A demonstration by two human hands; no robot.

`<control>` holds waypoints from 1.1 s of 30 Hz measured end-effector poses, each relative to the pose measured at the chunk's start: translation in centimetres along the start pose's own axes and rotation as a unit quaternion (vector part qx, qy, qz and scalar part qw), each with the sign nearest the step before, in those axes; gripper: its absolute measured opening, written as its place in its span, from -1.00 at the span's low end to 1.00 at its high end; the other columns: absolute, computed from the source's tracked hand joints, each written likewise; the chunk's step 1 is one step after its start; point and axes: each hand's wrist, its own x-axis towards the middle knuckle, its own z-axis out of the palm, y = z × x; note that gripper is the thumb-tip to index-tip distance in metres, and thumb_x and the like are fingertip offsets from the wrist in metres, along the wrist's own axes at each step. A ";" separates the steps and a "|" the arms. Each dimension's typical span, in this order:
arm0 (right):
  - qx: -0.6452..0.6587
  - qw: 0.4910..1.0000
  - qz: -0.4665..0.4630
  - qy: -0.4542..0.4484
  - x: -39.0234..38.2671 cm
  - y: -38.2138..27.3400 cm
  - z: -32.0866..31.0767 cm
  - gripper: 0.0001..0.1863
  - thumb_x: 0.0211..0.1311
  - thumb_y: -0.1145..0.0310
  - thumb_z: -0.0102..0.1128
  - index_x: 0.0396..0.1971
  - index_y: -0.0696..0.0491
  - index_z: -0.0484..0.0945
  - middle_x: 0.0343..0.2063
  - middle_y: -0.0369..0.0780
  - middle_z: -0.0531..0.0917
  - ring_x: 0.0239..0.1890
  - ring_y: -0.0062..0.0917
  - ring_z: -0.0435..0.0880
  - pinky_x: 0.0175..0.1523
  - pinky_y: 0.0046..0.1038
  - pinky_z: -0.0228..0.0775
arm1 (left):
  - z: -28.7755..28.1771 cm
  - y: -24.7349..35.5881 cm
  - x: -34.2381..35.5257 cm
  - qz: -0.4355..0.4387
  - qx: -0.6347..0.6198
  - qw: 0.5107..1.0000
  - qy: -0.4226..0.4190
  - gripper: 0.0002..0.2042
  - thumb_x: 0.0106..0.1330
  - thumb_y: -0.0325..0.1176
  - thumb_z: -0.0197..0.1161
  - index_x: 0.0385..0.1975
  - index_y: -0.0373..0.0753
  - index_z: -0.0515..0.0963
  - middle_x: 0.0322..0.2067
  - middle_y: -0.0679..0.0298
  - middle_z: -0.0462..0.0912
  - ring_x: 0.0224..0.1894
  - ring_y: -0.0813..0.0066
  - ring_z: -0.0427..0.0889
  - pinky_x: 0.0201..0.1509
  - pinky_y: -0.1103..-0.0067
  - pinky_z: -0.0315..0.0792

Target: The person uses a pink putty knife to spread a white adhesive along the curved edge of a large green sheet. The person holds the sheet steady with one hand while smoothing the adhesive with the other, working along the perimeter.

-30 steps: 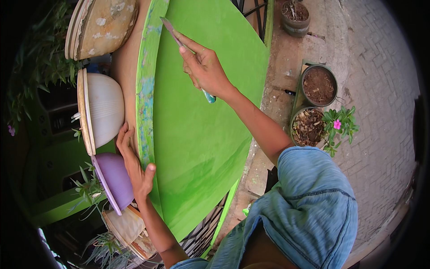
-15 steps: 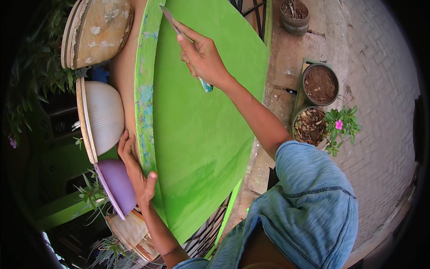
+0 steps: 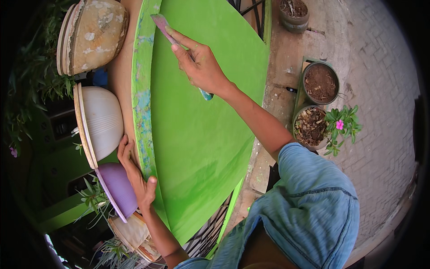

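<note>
A paint-stained scraper (image 3: 162,28) is held in my right hand (image 3: 202,65), its handle end showing turquoise below the fist. The blade points up and left, just beside the narrow edge strip (image 3: 144,105) of a bright green wall (image 3: 201,125). Patches of blue, pink and grey show through the green paint along that strip. My left hand (image 3: 141,183) lies on the wall's top with fingers stretched out and the thumb set apart near the strip. It holds nothing.
Along the wall's top stand a weathered pot (image 3: 96,38), a white pot (image 3: 103,119), a purple pot (image 3: 117,188) and a peeling pot (image 3: 132,233). On the ground at right are a soil pot (image 3: 338,85), a pink-flowered plant (image 3: 342,127) and another pot (image 3: 295,23).
My right hand has drawn the scraper slightly down, and its blade has shifted left and lower with its flat face turned more into view. My left hand stays nearly in place.
</note>
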 end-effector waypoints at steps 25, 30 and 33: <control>0.002 0.998 0.055 -0.017 1.4 -2.5 -1.5 -0.47 0.64 0.16 -0.04 0.52 -0.14 0.27 -0.69 -0.47 0.24 -0.74 -0.80 0.17 -0.67 -0.59 0.13 | 0.0 0.4 0.1 -0.006 -0.008 1.000 0.002 0.10 0.17 0.59 0.02 0.42 -0.34 0.21 0.44 -0.19 0.14 0.51 -0.13 0.10 0.54 0.05 -0.03; -0.002 0.999 0.002 -0.049 0.6 -0.2 -1.4 -0.48 0.65 0.16 -0.04 0.51 -0.14 0.28 -0.72 -0.48 0.26 -0.76 -0.80 0.20 -0.66 -0.60 0.17 | -0.2 0.7 -0.1 -0.015 0.007 1.000 -0.013 0.16 0.13 0.64 0.01 0.46 -0.35 0.16 0.45 -0.20 0.09 0.52 -0.14 0.08 0.55 0.04 -0.03; 0.010 1.000 -0.017 -0.021 2.0 0.2 -1.3 -0.49 0.65 0.17 -0.04 0.50 -0.15 0.29 -0.72 -0.47 0.27 -0.76 -0.80 0.20 -0.65 -0.61 0.18 | 0.3 0.2 -0.1 -0.010 -0.007 1.000 -0.012 0.20 0.10 0.67 0.00 0.48 -0.35 0.14 0.47 -0.21 0.06 0.54 -0.14 0.05 0.55 0.03 -0.03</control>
